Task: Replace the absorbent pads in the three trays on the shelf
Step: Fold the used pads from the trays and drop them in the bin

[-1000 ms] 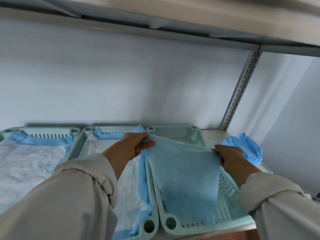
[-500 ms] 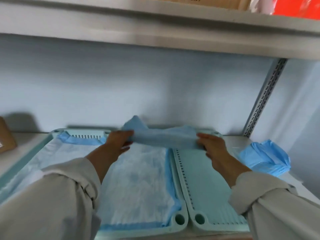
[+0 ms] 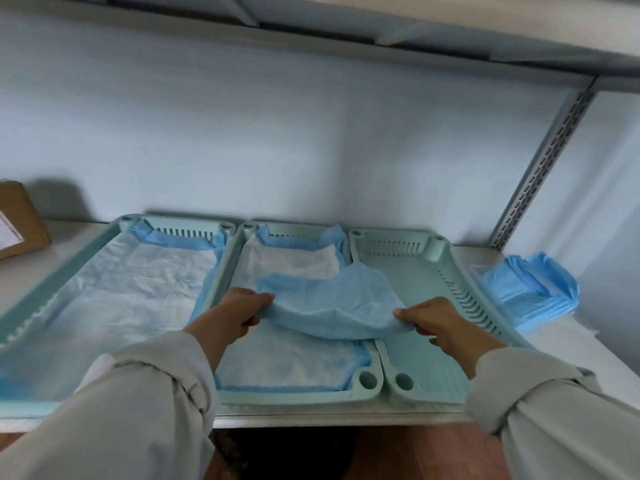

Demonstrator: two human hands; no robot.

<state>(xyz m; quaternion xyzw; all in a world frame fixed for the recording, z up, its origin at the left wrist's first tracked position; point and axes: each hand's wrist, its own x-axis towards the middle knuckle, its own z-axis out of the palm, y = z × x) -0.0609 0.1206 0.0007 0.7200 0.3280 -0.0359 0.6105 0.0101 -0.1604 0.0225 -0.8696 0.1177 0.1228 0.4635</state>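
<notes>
Three pale green trays stand side by side on the shelf. The left tray and the middle tray each hold a white pad with blue edges. The right tray has a bare slotted floor. A blue absorbent pad hangs slack and crumpled between my hands, above the seam of the middle and right trays. My left hand pinches its left edge. My right hand pinches its right edge.
A stack of folded blue pads lies on the shelf right of the trays. A cardboard box sits at the far left. A slotted metal upright stands at the back right, and an upper shelf runs overhead.
The pad came up out of the right tray, was stretched near the tray's far end, and has now been drawn back toward me, sagging between both hands. The view has widened to show all three trays.
</notes>
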